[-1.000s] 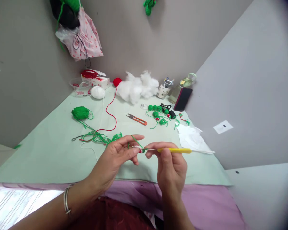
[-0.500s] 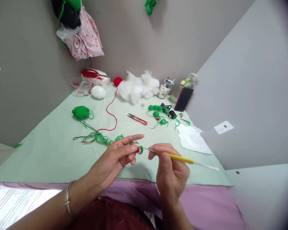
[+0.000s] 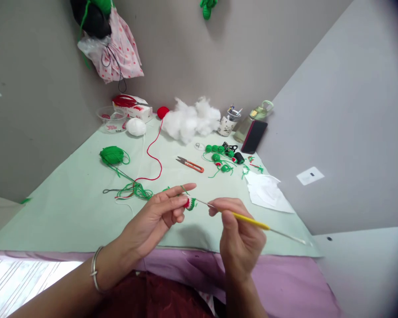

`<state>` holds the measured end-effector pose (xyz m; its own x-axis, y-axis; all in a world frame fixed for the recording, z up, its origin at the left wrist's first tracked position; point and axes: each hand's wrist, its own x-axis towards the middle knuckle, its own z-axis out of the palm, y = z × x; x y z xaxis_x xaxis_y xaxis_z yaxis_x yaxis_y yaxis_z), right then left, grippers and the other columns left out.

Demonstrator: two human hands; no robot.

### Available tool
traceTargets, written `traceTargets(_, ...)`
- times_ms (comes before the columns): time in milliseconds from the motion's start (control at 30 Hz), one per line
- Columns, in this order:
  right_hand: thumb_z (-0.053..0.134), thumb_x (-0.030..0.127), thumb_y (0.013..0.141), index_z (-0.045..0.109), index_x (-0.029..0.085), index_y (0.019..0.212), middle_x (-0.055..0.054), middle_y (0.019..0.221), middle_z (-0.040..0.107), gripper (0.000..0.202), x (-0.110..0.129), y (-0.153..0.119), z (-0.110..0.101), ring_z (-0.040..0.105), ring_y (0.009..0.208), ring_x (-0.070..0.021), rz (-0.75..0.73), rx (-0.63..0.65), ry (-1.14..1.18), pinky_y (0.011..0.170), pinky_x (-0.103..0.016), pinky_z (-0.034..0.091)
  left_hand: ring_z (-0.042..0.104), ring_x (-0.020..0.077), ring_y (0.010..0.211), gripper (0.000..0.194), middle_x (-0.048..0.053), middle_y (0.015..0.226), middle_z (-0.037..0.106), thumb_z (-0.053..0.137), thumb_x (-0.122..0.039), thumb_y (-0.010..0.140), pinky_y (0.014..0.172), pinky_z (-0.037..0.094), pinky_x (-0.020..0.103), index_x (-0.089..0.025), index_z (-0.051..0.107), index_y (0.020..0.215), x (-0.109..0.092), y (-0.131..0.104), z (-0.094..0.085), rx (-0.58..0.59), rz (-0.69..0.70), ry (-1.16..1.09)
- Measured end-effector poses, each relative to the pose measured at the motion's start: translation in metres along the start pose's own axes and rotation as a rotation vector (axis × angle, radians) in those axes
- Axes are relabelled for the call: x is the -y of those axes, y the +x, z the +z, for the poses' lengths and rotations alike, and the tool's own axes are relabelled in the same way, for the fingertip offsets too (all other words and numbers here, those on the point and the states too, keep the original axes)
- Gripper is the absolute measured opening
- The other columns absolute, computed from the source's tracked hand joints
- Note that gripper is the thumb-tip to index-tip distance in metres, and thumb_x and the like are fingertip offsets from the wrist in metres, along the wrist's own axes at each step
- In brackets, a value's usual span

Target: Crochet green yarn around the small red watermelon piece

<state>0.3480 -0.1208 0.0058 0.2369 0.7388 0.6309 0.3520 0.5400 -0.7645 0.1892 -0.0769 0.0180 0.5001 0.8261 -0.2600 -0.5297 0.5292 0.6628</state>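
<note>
Between the thumb and fingers of my left hand [image 3: 162, 210] is a small crochet piece [image 3: 190, 203] in red, white and green. Green yarn runs up from it to my raised left index finger. My right hand [image 3: 240, 234] grips a crochet hook [image 3: 250, 220] by its yellow handle, pen-fashion. The hook's thin metal tip reaches left to the edge of the piece; whether it is inside a stitch is too small to tell. Loose green yarn [image 3: 137, 191] lies tangled on the table, beyond my left hand.
Orange thread snips [image 3: 189, 164] lie mid-table. Behind are white stuffing [image 3: 190, 121], a red yarn ball [image 3: 162, 112], a white yarn ball [image 3: 136, 127] and a green one [image 3: 112, 155]. Small green crochet balls [image 3: 215, 157], a phone [image 3: 254, 137] and torn paper [image 3: 267, 192] are to the right.
Both hands have moved slightly: the left a little up and left with the crochet piece, the right a little to the right with the hook. Both grips are the same.
</note>
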Motion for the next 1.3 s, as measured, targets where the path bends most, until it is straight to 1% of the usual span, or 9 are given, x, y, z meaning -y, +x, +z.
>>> traceTargets(133,0.053,0.017,0.099,0.073,0.024,0.096,-0.003,0.088,0.069,0.022,0.002,0.004,0.002,0.060,0.075,-0.0157,0.128,0.052,0.181,0.069,-0.032,0.050,0.046,0.0037,0.057,0.034,-0.002,0.080,0.057,0.078,-0.022,0.082,0.057,0.044,0.017,-0.020,0.074,0.115,0.000,-0.004,0.003,-0.002,0.089,0.132)
traceTargets(200,0.055,0.018,0.098,0.075,0.024,0.097,-0.004,0.093,0.071,0.021,0.002,0.004,0.003,0.062,0.079,-0.0168,0.125,0.090,0.150,0.072,-0.033,0.051,0.047,0.0043,0.058,0.034,-0.002,0.083,0.058,0.079,-0.024,0.081,0.058,0.044,0.019,-0.021,0.074,0.115,0.001,-0.006,0.006,-0.008,0.116,0.187)
traceTargets(367,0.055,0.019,0.098,0.075,0.025,0.099,-0.003,0.087,0.069,0.021,0.001,0.002,0.003,0.060,0.073,-0.0158,0.113,0.061,0.166,0.067,-0.032,0.051,0.044,0.0052,0.058,0.043,-0.002,0.084,0.057,0.080,-0.025,0.080,0.056,0.042,0.021,-0.021,0.071,0.121,0.002,-0.005,0.009,-0.009,0.112,0.206)
traceTargets(533,0.060,0.012,0.094,0.074,0.026,0.099,-0.002,0.088,0.068,0.020,0.000,0.000,0.003,0.064,0.083,-0.0171,0.097,0.137,0.181,0.072,-0.032,0.052,0.042,0.0045,0.055,0.038,-0.003,0.080,0.055,0.080,-0.025,0.078,0.054,0.041,0.020,-0.021,0.073,0.116,0.004,-0.004,0.008,-0.027,0.136,0.208)
traceTargets(700,0.057,0.006,0.093,0.074,0.025,0.102,-0.003,0.092,0.070,0.027,0.002,-0.002,0.005,0.065,0.088,-0.0175,0.001,0.033,0.057,0.075,-0.032,0.052,0.044,0.0048,0.057,0.035,-0.003,0.079,0.055,0.082,-0.027,0.077,0.052,0.039,0.018,-0.022,0.074,0.111,0.005,-0.004,0.007,-0.002,0.112,0.242)
traceTargets(867,0.056,0.011,0.096,0.073,0.025,0.099,-0.002,0.089,0.070,0.022,0.002,0.000,0.007,0.064,0.077,-0.0157,0.074,-0.006,0.168,0.069,-0.031,0.052,0.044,0.0040,0.057,0.033,-0.003,0.078,0.056,0.082,-0.027,0.078,0.052,0.040,0.017,-0.021,0.074,0.109,0.004,-0.006,0.007,0.002,0.109,0.236)
traceTargets(967,0.056,0.014,0.097,0.073,0.024,0.098,-0.003,0.091,0.071,0.020,0.000,0.000,0.007,0.063,0.075,-0.0150,0.134,0.000,0.270,0.067,-0.031,0.052,0.046,0.0029,0.056,0.039,-0.004,0.079,0.057,0.081,-0.025,0.079,0.052,0.041,0.016,-0.021,0.071,0.117,0.003,-0.007,0.007,0.006,0.098,0.228)
traceTargets(1167,0.059,0.014,0.096,0.074,0.024,0.099,-0.004,0.095,0.074,0.018,-0.003,-0.002,0.005,0.066,0.092,-0.0177,0.138,0.080,0.298,0.081,-0.033,0.053,0.043,0.0017,0.048,0.077,-0.006,0.079,0.058,0.081,-0.022,0.079,0.043,0.038,0.015,-0.025,0.046,0.147,0.003,-0.005,0.010,0.043,0.087,0.232)
traceTargets(1300,0.057,0.019,0.098,0.073,0.023,0.097,-0.004,0.092,0.073,0.017,-0.006,-0.002,0.004,0.062,0.077,-0.0143,0.214,0.027,0.390,0.069,-0.030,0.051,0.049,0.0034,0.052,0.070,-0.005,0.081,0.059,0.076,-0.024,0.085,0.050,0.044,0.018,-0.023,0.044,0.147,0.002,-0.005,0.011,0.052,0.111,0.229)
